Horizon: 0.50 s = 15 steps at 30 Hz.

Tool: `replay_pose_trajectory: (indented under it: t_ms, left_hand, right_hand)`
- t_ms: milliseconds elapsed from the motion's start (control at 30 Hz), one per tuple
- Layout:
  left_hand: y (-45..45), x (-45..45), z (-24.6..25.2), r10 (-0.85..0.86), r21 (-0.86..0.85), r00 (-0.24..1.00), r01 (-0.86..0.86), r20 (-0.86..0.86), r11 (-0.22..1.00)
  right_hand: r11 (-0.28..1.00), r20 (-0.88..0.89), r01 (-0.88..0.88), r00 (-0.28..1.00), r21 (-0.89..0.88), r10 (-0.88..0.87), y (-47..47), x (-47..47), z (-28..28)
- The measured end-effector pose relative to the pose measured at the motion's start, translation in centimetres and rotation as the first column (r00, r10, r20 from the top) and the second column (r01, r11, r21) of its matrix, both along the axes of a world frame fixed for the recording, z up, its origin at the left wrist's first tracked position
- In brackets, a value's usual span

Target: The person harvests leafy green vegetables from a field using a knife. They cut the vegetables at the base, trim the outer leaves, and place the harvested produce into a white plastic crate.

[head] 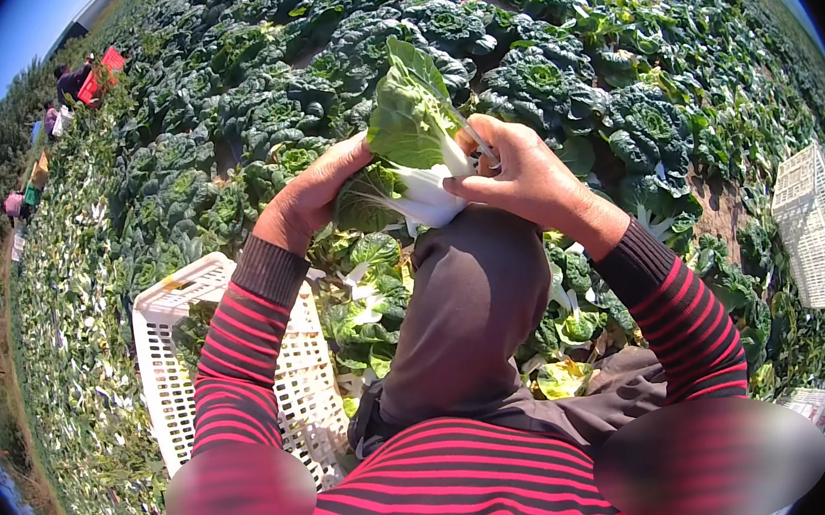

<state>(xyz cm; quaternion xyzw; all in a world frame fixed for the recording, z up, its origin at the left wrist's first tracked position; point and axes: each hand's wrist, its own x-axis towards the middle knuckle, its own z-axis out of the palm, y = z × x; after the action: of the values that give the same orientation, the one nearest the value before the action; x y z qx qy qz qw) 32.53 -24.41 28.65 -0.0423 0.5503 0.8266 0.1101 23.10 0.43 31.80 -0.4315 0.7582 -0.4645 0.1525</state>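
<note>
Just above my raised knee (475,281) is a leafy green vegetable with a thick white base (429,189), like a bok choy or Chinese cabbage. My left hand (322,184) is cupped around its leaves from the left, its fingertips hidden behind them. On the other side, my right hand (520,167) has its fingers curled around a thin grey tool (477,143), seemingly a knife, that lies along the stalks. The right thumb touches the white base. Much of the tool is hidden by the hand and leaves.
A white slatted plastic crate (162,382) stands by my left arm, with dark leaves inside. Another white crate (813,230) is at far right. Dark green leafy plants (254,116) cover the ground ahead. Far left, a person (70,81) is beside a red crate (99,78).
</note>
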Motion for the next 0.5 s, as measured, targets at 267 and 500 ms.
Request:
replay_pose_trajectory:
  t_ms: [267,500]
  left_hand:
    - [0.2,1.4,-4.7,0.116,0.127,0.876,-0.197,0.468,0.972]
    - [0.7,1.0,-6.1,0.089,0.546,0.910,-0.319,0.405,0.775]
  right_hand:
    - [0.989,0.241,0.104,0.968,-0.109,-0.075,5.5,0.0,-0.6]
    - [0.780,-0.545,0.335,0.838,0.529,0.009,13.0,-5.4,0.5]
